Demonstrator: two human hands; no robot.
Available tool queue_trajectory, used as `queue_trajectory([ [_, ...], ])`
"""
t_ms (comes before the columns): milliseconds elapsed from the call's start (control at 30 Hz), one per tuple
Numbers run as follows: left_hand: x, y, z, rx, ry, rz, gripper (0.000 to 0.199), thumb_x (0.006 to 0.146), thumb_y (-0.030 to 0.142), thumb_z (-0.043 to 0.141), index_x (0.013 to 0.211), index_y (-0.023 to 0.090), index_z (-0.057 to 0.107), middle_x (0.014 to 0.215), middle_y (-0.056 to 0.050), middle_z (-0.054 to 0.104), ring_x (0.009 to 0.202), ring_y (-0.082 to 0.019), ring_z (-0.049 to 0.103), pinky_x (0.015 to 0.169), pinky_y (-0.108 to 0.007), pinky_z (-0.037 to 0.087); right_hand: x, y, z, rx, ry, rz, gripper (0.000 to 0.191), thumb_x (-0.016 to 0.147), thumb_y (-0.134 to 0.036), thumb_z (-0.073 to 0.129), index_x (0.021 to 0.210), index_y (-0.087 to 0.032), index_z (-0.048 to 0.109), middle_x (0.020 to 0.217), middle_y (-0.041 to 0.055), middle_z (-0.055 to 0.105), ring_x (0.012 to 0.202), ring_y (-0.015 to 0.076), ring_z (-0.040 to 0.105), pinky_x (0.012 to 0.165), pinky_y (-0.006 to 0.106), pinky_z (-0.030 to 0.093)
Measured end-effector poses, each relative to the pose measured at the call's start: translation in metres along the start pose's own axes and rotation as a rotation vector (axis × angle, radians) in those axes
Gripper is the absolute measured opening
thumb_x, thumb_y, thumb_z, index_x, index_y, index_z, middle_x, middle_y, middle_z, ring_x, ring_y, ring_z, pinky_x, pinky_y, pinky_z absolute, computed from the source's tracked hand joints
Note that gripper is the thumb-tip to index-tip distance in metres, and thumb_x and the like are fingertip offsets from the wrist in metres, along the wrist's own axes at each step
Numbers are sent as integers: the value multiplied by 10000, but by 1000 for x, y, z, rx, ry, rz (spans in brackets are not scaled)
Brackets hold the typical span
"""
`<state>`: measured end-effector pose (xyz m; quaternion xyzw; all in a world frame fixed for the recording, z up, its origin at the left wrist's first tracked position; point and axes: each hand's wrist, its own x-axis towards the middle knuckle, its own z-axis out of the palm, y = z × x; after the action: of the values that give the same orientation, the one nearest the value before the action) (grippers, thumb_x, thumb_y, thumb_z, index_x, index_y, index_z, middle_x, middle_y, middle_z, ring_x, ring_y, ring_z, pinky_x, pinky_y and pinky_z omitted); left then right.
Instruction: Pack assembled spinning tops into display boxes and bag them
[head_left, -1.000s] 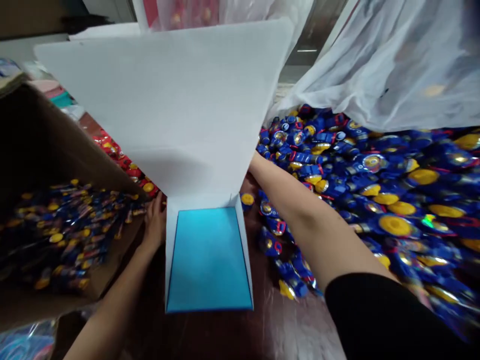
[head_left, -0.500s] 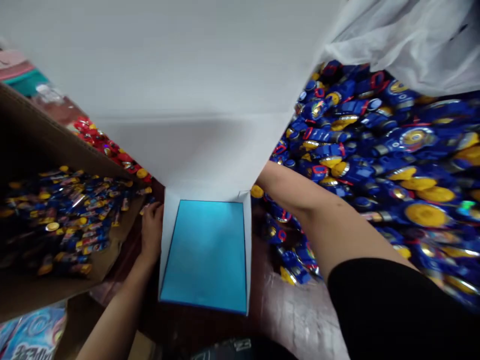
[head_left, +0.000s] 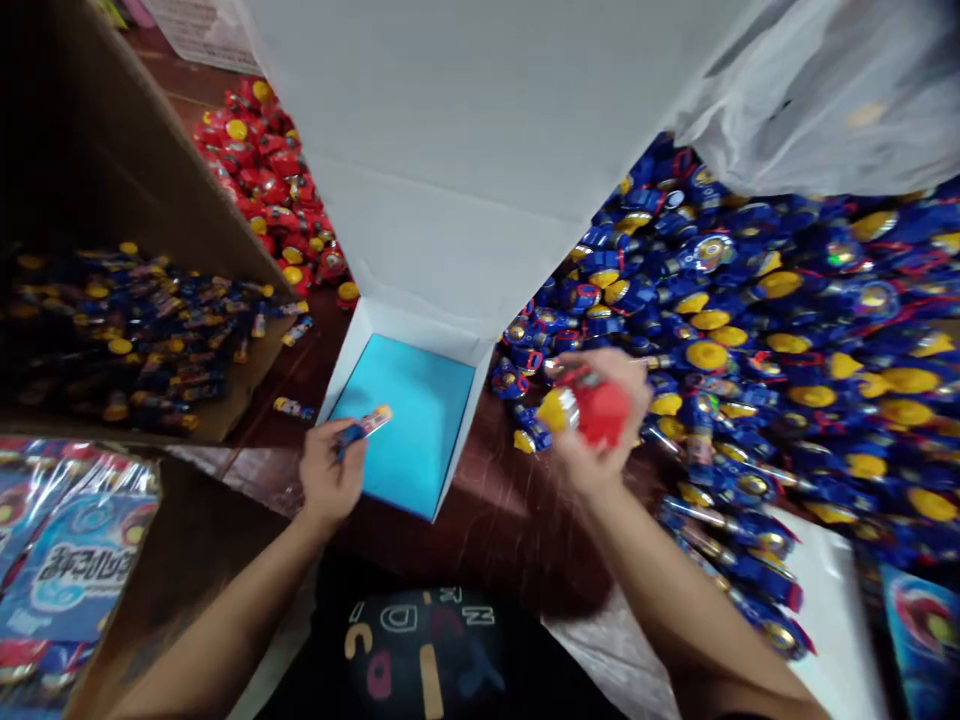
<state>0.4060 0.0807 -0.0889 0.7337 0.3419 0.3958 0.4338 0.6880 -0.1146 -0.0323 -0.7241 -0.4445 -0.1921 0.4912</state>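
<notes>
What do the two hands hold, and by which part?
Left hand: small tube, by its dark end. Right hand: red toy, around its red body.

The small blue tube (head_left: pixel 364 428) has an orange-yellow tip. It sits at eight o'clock, in the left hand (head_left: pixel 334 470), its tip pointing to two o'clock. The red toy (head_left: pixel 602 412) looks fat and blurry. It is at four o'clock, in the right hand (head_left: pixel 604 425), its yellow end facing nine o'clock.
</notes>
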Motion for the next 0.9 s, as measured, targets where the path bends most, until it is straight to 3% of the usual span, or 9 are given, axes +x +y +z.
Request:
queue_trajectory([
  [67, -28, 12, 23, -115, -71, -108, 416, 1002, 545, 768, 1214, 224, 609, 976, -72, 758, 709, -171, 703, 650, -294, 580, -27, -22, 15, -5, -153, -128, 687, 962, -808, 639, 1482, -360, 642, 1292, 115, 648, 1234, 344, 658, 1070, 589, 569],
  [167, -44, 26, 37, -167, -145, -179, 408, 1026, 552, 744, 1201, 233, 559, 1063, -96, 800, 680, -141, 708, 633, -268, 597, -26, -26, 41, -50, -424, -99, 568, 1001, -714, 665, 1367, -286, 745, 1336, 139, 746, 1204, 333, 721, 1041, 561, 589],
  [333, -17, 46, -2, -351, -519, -256, 412, 1061, 500, 719, 1366, 234, 641, 1084, -95, 795, 888, -180, 766, 795, -307, 644, 12, -29, 23, 263, -546, -51, 310, 1047, -377, 707, 1342, -281, 714, 1409, 84, 783, 1288, 271, 763, 1105, 509, 619],
  [500, 17, 47, -20, -314, -805, -199, 441, 1138, 517, 575, 1448, 241, 723, 1004, -73, 782, 822, -175, 700, 782, -318, 609, 24, -70, 6, 452, -761, -258, 381, 1036, -187, 634, 1399, -296, 655, 1322, 52, 793, 1205, 214, 779, 996, 417, 676],
  [567, 15, 30, -26, -178, -692, -33, 467, 1141, 540, 556, 1459, 236, 713, 1036, -77, 779, 897, -196, 714, 857, -344, 613, 23, -75, 10, 374, -768, -360, 424, 1015, -138, 583, 1405, -285, 661, 1297, 63, 792, 1208, 231, 772, 1017, 444, 671],
  [667, -5, -12, -53, 237, 20, 270, 572, 1131, 584, 529, 1528, 188, 641, 1243, -154, 744, 1170, -282, 689, 1137, -475, 534, 17, -62, 10, 247, -671, -334, 529, 984, -157, 633, 1499, -281, 646, 1295, 102, 778, 1184, 284, 770, 1020, 508, 662],
  [733, -20, -41, -70, 519, 412, 197, 614, 1153, 575, 434, 1562, 143, 587, 1373, -217, 690, 1299, -329, 632, 1254, -552, 428, 10, -48, 11, 254, -620, -160, 672, 972, -242, 731, 1622, -310, 573, 1309, 116, 771, 1131, 302, 784, 945, 499, 678],
  [800, -21, -62, -73, 679, 354, -12, 590, 1173, 502, 348, 1559, 118, 575, 1386, -238, 688, 1322, -349, 623, 1308, -614, 352, 2, -39, 20, 317, -601, 73, 670, 971, -331, 792, 1614, -356, 604, 1295, 98, 785, 1057, 289, 800, 842, 453, 689],
  [900, 10, -77, -50, 676, -76, -120, 523, 1165, 352, 352, 1569, 96, 562, 1380, -226, 712, 1340, -347, 632, 1348, -647, 296, -6, -46, 46, 465, -569, 336, 375, 987, -410, 811, 1360, -382, 781, 1181, 40, 820, 957, 248, 804, 764, 398, 685],
])
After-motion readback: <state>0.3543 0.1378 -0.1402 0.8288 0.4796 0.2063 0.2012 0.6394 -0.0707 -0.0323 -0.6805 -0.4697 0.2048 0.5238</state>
